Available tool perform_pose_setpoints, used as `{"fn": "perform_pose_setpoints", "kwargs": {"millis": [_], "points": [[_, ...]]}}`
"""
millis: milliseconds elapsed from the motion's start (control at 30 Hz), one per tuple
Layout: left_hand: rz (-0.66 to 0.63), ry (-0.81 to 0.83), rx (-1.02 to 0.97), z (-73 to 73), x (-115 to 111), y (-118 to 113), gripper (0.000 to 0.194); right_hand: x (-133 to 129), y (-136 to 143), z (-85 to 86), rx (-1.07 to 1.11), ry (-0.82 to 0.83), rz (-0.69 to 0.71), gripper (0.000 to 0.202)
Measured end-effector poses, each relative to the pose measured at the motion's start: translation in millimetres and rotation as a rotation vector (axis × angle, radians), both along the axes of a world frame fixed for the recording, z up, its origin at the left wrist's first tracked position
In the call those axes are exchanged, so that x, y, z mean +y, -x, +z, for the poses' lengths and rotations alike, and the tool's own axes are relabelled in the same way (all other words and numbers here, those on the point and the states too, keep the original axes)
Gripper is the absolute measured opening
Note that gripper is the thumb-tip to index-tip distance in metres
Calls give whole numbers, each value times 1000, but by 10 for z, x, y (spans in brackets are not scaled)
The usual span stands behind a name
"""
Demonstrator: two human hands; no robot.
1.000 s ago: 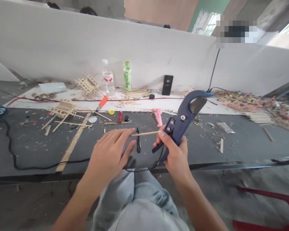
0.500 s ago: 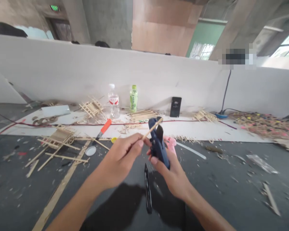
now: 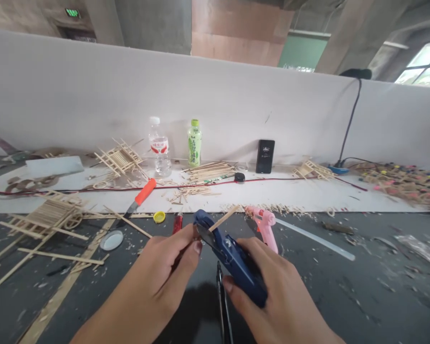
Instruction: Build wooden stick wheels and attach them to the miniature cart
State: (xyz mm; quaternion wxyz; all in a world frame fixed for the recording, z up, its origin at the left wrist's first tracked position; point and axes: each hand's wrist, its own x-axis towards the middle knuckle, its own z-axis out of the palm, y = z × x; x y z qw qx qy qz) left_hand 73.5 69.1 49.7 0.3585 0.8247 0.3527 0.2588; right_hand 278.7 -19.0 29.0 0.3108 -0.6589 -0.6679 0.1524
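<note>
My right hand (image 3: 272,286) is wrapped round a pair of dark blue hand shears (image 3: 241,260), their jaws pointing up and left. A thin wooden stick (image 3: 225,218) lies across the jaws against the metal blade, its free end sloping up to the right. Thumb and fingers of my left hand (image 3: 175,267) are pinched close by the jaws; the stick's near end is hidden there. Below the shears a long, thin black object (image 3: 222,301) stands out against the dark table, its kind unclear. A pink glue gun (image 3: 267,224) with a clear glue stick lies just beyond my right hand.
Wooden stick cart models (image 3: 50,217) stand on the left, with an orange-handled knife (image 3: 145,192) nearby. Behind are a water bottle (image 3: 159,148), a green bottle (image 3: 194,143), a stick pile (image 3: 209,172) and a phone (image 3: 265,156) against the white partition (image 3: 229,100).
Both hands have come nearer and lower. The shears have tilted over to the left, and the stick now lies between their jaws beside my left fingers. The view has shifted a little.
</note>
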Motion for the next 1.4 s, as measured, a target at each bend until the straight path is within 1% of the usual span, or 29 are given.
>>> {"fn": "perform_pose_setpoints", "kwargs": {"millis": [167,333,500,700,767,800,867,900,967,1033,1067,1133,1200,1300,1400], "points": [[-7,-1,18,-32,5,13,41,5,24,25,73,58,5,21],[11,-13,7,-43,-26,37,43,-13,37,26,62,52,19,23],[9,-10,-17,-15,-20,30,41,-19,33,17,20,89,17,14],[23,42,19,-5,-25,23,43,3,48,2,21,126,4,5],[42,90,14,-37,-24,30,41,7,56,-17,16,125,-17,3],[64,129,-11,-58,-15,36,38,9,59,-28,9,125,-25,6],[96,239,-153,-93,21,51,31,13,65,-46,-11,124,-26,11],[100,311,-255,-100,45,58,34,16,68,-53,-21,122,-18,13],[50,469,-440,-78,85,63,46,21,74,-58,-43,120,7,15],[-6,576,-472,-16,100,54,55,24,82,-54,-71,116,32,18],[-9,601,-458,19,97,44,55,24,86,-48,-87,114,42,20],[14,618,-441,75,77,14,48,25,98,-31,-120,109,52,24],[60,641,-472,98,52,-22,39,28,112,-13,-150,108,38,25],[98,714,-546,91,25,-69,27,50,136,2,-174,108,-4,28],[121,763,-577,81,8,-92,21,87,164,-16,-176,94,-41,33]]}}
